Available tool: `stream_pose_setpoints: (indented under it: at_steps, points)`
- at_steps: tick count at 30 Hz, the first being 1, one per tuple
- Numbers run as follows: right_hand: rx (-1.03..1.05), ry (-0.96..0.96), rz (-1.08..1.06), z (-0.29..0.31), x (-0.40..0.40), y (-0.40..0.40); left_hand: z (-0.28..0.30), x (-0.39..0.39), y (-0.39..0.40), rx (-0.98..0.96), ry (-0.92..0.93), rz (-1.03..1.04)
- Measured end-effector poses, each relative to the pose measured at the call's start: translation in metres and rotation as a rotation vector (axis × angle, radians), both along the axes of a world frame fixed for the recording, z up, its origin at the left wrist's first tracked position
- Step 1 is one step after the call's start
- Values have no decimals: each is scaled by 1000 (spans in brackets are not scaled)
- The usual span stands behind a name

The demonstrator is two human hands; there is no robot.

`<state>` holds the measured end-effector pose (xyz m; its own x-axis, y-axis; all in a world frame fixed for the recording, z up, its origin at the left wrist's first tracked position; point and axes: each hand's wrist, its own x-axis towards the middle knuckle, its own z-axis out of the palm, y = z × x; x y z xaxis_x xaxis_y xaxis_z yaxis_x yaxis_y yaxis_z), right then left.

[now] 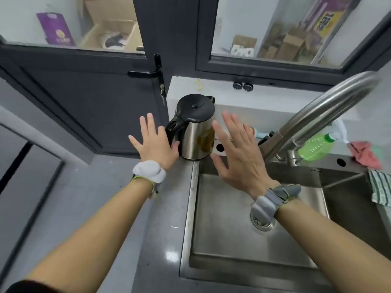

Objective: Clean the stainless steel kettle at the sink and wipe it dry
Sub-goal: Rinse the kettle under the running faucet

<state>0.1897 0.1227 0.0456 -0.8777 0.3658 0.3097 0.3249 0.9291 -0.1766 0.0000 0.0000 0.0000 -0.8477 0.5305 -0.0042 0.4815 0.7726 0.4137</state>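
Head view is showing the kettle (195, 127) standing upright on the grey counter (160, 218), at the far left corner of the sink (222, 240), with its black lid closed and its black handle pointing left. Both hands are reaching toward it, one on each side. Left hand (156, 144) is hovering just left of the handle with fingers straight and spread, gripping nothing. Right hand (237, 155) is hovering just right of the steel body, over the sink's far edge, fingers likewise spread and holding nothing. Whether either palm is touching the kettle, I cannot tell. Farther right, a curved steel faucet (317, 115) is arching over the basin, with a green bottle (315, 146), a pink cloth (365, 154) and a striped cloth (380, 187) sitting beyond it.
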Motion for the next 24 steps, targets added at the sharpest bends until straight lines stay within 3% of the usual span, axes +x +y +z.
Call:
stream_pose_setpoints:
  at_steps: [4,9,14,17,21,24]
  points:
    - [-16,-9,26,4,14,0,-3,-17,10,324,-491,115]
    - [-54,23,77,9,28,-3,-2,1,7,500,-596,140]
    - [-93,101,220,9,51,-4,0,35,1,544,-638,218]
    - [-73,-24,207,4,75,-1,12,52,0,647,-728,305]
    - [-122,-409,21,-2,101,25,30,84,2,783,-851,429]
    - [-169,-471,-133,-5,114,51,34,114,2,813,-858,514]
